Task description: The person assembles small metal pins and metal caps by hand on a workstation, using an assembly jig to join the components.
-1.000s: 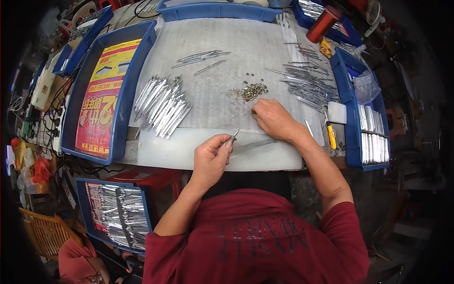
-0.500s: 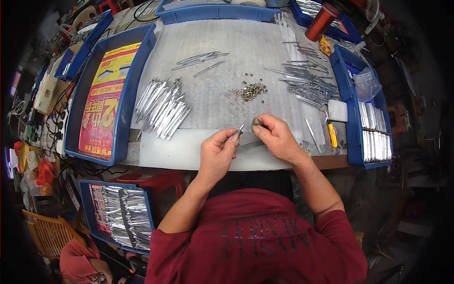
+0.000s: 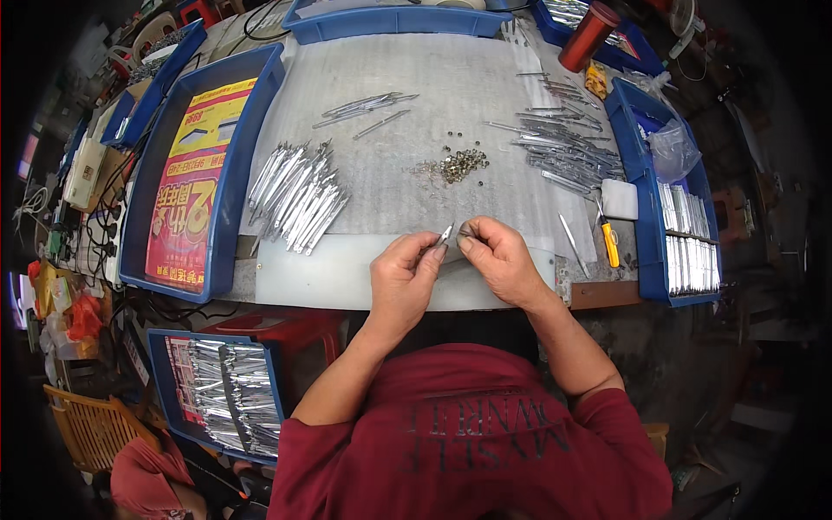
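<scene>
Over the pale board [image 3: 329, 277] at the table's near edge, my left hand [image 3: 406, 267] is closed round a slim metal piece [image 3: 445, 234], whose silvery pointed tip sticks up past thumb and forefinger. My right hand [image 3: 501, 260] is pinched close beside that tip; whatever its fingertips hold is too small to make out. Beyond my hands lies a small heap of brassy rings [image 3: 464, 165]. A neat pile of shiny metal strips [image 3: 299, 195] lies to the left, and duller metal strips [image 3: 568, 156] are heaped to the right.
A yellow-handled cutter [image 3: 610, 245] and a thin pointed rod [image 3: 572, 243] lie right of my hands, near a white block [image 3: 619, 199]. Blue trays [image 3: 227, 191] flank the table; another blue tray [image 3: 156, 373] of strips sits lower left. A red cylinder [image 3: 589, 36] stands far right.
My right hand has moved slightly left and down, closer to my left hand. My left hand has shifted a little right, still holding the metal piece.
</scene>
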A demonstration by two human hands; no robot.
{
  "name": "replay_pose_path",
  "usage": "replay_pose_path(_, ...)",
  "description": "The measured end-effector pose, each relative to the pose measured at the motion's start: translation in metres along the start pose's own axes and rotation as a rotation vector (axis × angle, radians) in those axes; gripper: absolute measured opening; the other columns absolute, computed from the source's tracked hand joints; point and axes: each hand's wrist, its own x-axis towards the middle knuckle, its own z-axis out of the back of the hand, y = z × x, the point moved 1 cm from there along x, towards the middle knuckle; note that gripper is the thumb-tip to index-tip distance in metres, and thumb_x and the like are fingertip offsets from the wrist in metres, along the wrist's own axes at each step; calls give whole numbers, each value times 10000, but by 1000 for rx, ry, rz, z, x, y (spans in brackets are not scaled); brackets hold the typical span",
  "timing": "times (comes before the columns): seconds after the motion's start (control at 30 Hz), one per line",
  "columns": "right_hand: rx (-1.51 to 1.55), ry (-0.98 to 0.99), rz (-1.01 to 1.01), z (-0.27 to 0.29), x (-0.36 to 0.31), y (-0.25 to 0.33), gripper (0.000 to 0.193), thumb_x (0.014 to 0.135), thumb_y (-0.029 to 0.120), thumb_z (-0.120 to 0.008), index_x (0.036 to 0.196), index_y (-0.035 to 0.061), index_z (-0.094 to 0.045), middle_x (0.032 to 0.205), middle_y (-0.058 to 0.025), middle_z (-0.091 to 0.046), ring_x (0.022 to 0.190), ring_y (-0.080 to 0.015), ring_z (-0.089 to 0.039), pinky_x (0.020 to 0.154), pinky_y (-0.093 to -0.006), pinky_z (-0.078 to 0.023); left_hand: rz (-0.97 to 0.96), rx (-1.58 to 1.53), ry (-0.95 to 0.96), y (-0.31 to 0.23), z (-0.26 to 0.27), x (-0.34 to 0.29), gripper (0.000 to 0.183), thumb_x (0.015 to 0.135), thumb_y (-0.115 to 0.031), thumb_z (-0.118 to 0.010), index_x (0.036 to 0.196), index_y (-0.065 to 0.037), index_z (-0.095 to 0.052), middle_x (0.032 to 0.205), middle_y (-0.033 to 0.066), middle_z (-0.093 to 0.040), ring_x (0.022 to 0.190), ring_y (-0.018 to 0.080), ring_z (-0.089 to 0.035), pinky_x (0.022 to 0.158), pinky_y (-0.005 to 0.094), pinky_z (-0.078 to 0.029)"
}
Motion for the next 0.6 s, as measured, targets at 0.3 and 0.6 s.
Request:
replay_pose_path(0.3,-20,-37,5,0,-2,-2,159,789,109,-523,828,-45,-523,733,-114,-532,679,-159,-501,608,-280,-409,96,-57,31,-11,-3,-1,127,816,-70,-540,903,18,-568,687,9,-534,521,40,-460,451,168,-374)
replay_pose_path(0.6,37,-41,-32,-4,-1,-2,165,796,113,-517,838,-47,-523,762,-128,-543,709,-172,-522,627,-286,-417,288,-310,101,-10,-5,-1,167,864,-96,-462,958,22,-534,675,17,-529,505,42,-467,416,158,-373)
